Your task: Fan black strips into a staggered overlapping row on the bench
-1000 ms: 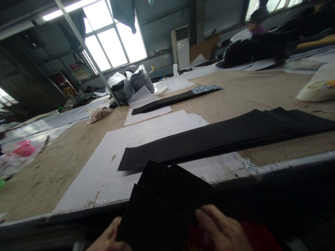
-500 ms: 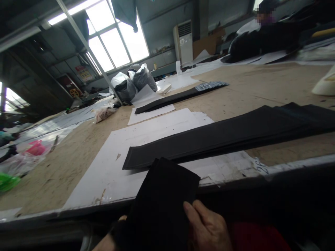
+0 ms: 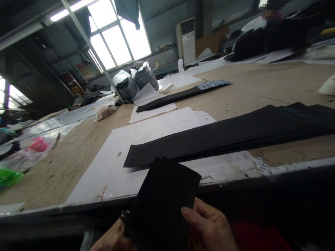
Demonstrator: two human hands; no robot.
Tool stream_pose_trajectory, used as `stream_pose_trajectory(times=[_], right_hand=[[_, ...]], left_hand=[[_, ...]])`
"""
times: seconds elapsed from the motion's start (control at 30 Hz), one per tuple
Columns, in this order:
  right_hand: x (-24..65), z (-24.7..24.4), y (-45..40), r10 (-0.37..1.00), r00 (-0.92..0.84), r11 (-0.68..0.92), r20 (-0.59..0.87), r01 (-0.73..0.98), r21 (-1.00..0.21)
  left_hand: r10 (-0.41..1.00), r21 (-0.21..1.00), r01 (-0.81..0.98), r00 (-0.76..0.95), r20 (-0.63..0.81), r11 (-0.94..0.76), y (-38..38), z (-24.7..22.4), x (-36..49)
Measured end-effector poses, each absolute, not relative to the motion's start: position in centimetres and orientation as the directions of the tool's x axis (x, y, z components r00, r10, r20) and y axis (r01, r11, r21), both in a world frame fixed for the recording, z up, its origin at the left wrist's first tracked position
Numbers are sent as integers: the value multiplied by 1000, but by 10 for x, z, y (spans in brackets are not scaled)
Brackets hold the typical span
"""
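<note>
My right hand pinches the right edge of a stack of black fabric pieces between thumb and fingers. The stack stands tilted up in front of the table's near edge, its top end spread slightly into layers. On the lower left, my left hand is closed on the same pieces, its fingers partly hidden behind a dark folded edge. Just beyond the held stack, a long pile of black fabric strips lies on white paper, its right end fanned out.
A second black strip pile with grey ends lies farther back. Stuffed plastic bags stand by a slanted pole. Pink and green plastic lie at left. Another person leans over the table's far right.
My left hand has come further into view at the lower left, and a folded edge of the black pieces now shows beside it. My right hand keeps its pinch; the view has shifted slightly.
</note>
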State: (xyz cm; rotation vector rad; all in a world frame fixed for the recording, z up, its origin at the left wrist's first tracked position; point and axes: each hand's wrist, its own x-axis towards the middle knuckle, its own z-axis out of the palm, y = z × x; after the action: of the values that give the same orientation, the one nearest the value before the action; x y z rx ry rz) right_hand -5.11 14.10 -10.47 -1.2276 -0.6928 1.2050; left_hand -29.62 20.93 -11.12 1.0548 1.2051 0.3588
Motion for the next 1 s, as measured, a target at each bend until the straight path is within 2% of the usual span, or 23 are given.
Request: stream_pose_trajectory(times=[0.17, 0.3, 0.5, 0.63, 0.7, 0.8, 0.9, 1.0], right_hand=[[-40, -109, 146, 904, 425, -54, -50, -3, -999], [-37, -109, 149, 860, 510, -65, 12, 133, -989], [-16, -108, 134, 829, 533, 29, 173, 267, -963], [-11, -107, 132, 853, 424, 153, 305, 357, -922], [-16, -107, 138, 884, 381, 145, 272, 328, -933], [-24, -104, 149, 939, 337, 11, 68, 169, -986], [-27, -98, 156, 935, 337, -130, -115, 23, -991], [-23, -93, 155, 920, 340, -189, -192, -44, -981]], left_hand=[[663, 814, 318, 474, -580, 486, 210, -101, -276], [650, 824, 302, 509, -564, 479, 212, -91, -267], [701, 841, 219, 472, -534, 494, 220, -83, -261], [667, 841, 205, 529, -525, 500, 223, -81, -253], [654, 844, 198, 553, -516, 499, 222, -81, -249], [644, 846, 189, 572, -508, 499, 221, -81, -246], [630, 839, 186, 583, -513, 511, 221, -80, -245], [605, 830, 201, 599, -525, 521, 222, -77, -243]])
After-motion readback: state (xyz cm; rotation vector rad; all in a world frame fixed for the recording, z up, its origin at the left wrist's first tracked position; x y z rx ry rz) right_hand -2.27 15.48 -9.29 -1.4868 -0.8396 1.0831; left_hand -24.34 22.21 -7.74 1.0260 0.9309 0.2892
